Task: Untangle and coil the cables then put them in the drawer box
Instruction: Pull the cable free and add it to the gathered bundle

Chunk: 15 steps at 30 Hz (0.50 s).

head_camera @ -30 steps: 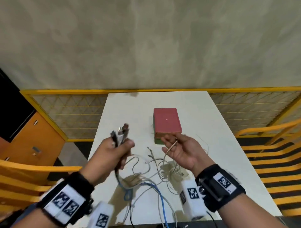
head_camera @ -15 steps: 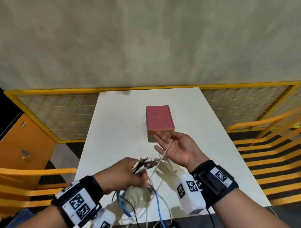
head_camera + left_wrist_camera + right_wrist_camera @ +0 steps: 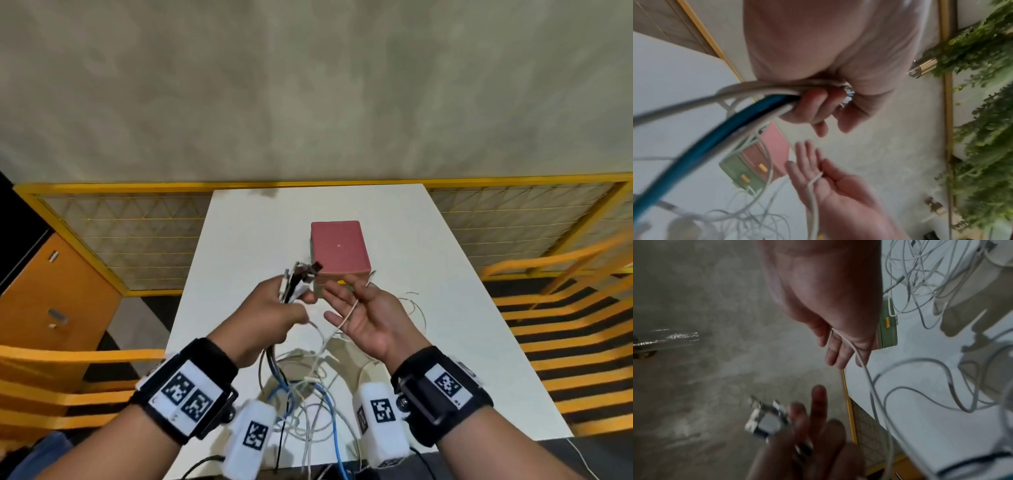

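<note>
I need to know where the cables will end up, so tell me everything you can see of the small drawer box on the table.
The drawer box is a small block with a flat, matte pink-red top and a tiny pale dot at its centre. Its front, shown in the left wrist view, has pale green drawers with small yellow pulls, all looking closed. It stands upright near the middle of the white table, beyond both hands. Thin white cables lie beside it; whether they touch it is unclear.
</note>
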Each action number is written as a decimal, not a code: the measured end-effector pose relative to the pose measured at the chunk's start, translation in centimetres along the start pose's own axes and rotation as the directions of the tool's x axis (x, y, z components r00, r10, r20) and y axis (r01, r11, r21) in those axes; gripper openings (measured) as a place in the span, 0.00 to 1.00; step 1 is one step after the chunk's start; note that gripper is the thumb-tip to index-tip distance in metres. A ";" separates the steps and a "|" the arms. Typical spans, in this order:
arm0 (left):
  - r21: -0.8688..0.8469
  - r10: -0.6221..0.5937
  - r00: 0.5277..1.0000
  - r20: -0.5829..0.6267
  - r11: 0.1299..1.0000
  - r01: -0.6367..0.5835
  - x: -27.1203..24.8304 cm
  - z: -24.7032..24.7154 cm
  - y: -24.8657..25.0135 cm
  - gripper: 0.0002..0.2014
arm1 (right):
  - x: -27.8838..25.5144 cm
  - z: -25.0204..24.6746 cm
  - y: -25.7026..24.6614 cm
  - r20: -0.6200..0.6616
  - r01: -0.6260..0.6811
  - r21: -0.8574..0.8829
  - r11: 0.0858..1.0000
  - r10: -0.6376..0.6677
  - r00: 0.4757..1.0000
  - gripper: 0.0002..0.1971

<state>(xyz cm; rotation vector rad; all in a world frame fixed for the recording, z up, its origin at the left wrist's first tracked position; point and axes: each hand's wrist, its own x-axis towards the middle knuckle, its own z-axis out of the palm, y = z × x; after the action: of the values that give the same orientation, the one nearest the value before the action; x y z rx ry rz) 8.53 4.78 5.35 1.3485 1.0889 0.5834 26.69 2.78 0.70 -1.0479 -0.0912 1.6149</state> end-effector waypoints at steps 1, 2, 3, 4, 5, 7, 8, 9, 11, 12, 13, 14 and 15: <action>-0.011 0.025 0.999 -0.024 1.000 -0.025 0.4 0.8 0.2 0.09 | -0.1 0.2 0.3 0.017 -0.002 0.010 1.000 0.002 1.000 0.12; -0.003 0.055 0.998 -0.030 0.998 -0.055 0.7 1.6 0.3 0.08 | -0.4 0.6 0.7 0.047 -0.008 0.026 1.000 0.007 0.999 0.12; 0.017 0.087 0.996 -0.030 0.996 -0.087 0.8 2.4 0.1 0.07 | -0.7 1.1 1.3 0.083 -0.019 0.041 0.999 0.016 0.996 0.13; 0.044 0.108 0.994 -0.036 0.993 -0.106 1.0 3.0 -0.4 0.09 | -1.0 1.5 1.8 0.120 -0.034 0.043 0.998 0.028 0.992 0.14; 0.064 0.111 0.992 -0.061 0.992 -0.108 1.1 3.4 -0.9 0.09 | -1.3 1.8 2.3 0.151 -0.049 0.031 0.998 0.044 0.988 0.14; 0.053 0.085 0.992 -0.094 0.995 -0.080 1.2 3.6 -2.0 0.06 | -1.8 2.0 2.8 0.177 -0.091 -0.007 0.996 0.090 0.980 0.14; 0.042 0.066 0.994 -0.085 0.997 -0.063 1.0 3.5 -2.4 0.06 | -1.9 1.9 2.8 0.174 -0.119 -0.031 0.992 0.122 0.977 0.14; 0.048 0.052 0.997 -0.049 0.998 -0.050 0.9 3.4 -2.9 0.06 | -1.8 1.7 2.6 0.166 -0.143 -0.044 0.989 0.149 0.975 0.14; 0.098 0.025 0.997 0.073 0.995 -0.032 0.0 2.9 -3.3 0.06 | -1.5 1.1 1.9 0.116 -0.162 -0.020 0.987 0.163 0.980 0.08; 0.135 -0.006 0.990 0.143 0.991 -0.013 -0.5 2.6 -3.4 0.07 | -1.2 0.7 1.4 0.079 -0.152 -0.002 0.988 0.152 0.985 0.06; 0.177 -0.047 0.977 0.207 0.984 0.010 -1.0 2.1 -3.8 0.10 | -1.0 0.3 0.8 0.044 -0.134 0.011 0.991 0.133 0.990 0.06; 0.222 -0.095 0.957 0.273 0.975 0.033 -1.3 1.5 -4.3 0.11 | -0.7 -0.1 0.1 0.018 -0.117 0.014 0.993 0.116 0.993 0.07; 0.267 -0.146 0.930 0.338 0.962 0.054 -1.6 0.8 -4.8 0.12 | -0.5 -0.5 -0.6 0.002 -0.100 0.022 0.995 0.100 0.995 0.07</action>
<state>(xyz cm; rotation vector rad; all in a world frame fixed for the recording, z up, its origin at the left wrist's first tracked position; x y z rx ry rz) 7.36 2.08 1.11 1.5379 0.9471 0.1139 27.42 2.31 1.01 -1.0492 -0.0213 1.7031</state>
